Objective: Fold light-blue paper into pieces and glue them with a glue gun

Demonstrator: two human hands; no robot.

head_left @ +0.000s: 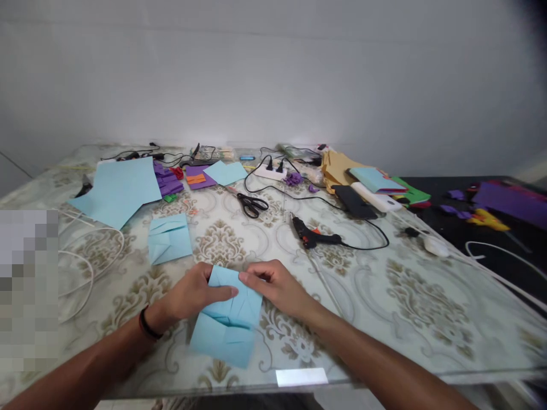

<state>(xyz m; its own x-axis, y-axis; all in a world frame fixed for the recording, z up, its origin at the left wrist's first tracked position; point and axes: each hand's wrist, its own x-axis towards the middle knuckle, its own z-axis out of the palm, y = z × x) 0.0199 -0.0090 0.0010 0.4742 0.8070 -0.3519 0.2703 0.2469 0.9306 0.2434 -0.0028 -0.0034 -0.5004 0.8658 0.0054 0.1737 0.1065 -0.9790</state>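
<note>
A light blue folded paper (pixel 228 327) lies on the patterned table (pixel 384 296) near its front edge. My left hand (pixel 194 293) rests on the paper's upper left part, its fingers curled and the thumb pressing across the paper. From the right, my right hand (pixel 273 285) meets it, fingers bent and pressing the paper's top edge. Both hands pinch the same fold. A second folded blue paper (pixel 170 238) lies just beyond my left hand.
A large blue sheet (pixel 119 191) lies at the back left. Black scissors (pixel 251 205) and a black glue gun (pixel 314 234) with its cord lie mid-table. Coloured paper stacks (pixel 376 181), a power strip (pixel 271 171) and white cables (pixel 85 267) lie around.
</note>
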